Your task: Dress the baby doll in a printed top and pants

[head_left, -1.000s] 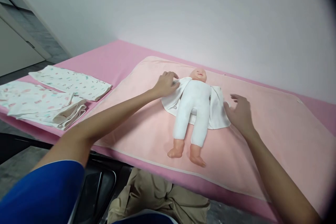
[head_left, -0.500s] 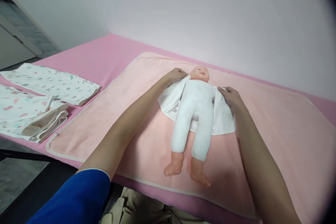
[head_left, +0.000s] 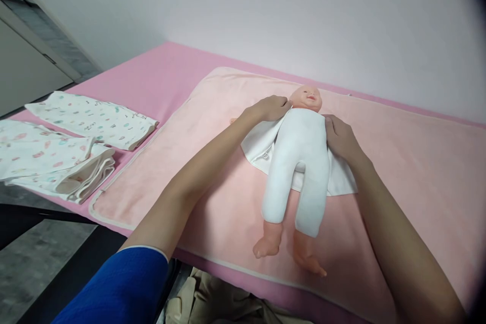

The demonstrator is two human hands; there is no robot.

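Note:
A baby doll (head_left: pixel 304 147) with a white cloth body lies face up, its head away from me and its feet towards me. A white baby shirt (head_left: pixel 343 179) lies spread open under and beside it, the front bare. By the doll's neck and shoulder, my left hand (head_left: pixel 274 108) is closed on the shirt's edge. My right hand (head_left: pixel 340 136) is closed on the shirt at the opposite side of the chest, thumb near the doll's shoulder. Both hands hide their fingertips and much of the doll's arms; a small doll hand shows beyond my left wrist.
Under the doll is a light pink mat (head_left: pixel 212 106) on a darker pink table cover (head_left: pixel 152 68). Folded printed baby clothes (head_left: pixel 94 119) and a second printed pile (head_left: pixel 49 157) lie at the left. A white wall (head_left: pixel 304 20) stands behind the table.
Both hands, open and apart beside the doll at first, have moved in to its shoulders and closed on the shirt. The view has shifted, with the doll now further right.

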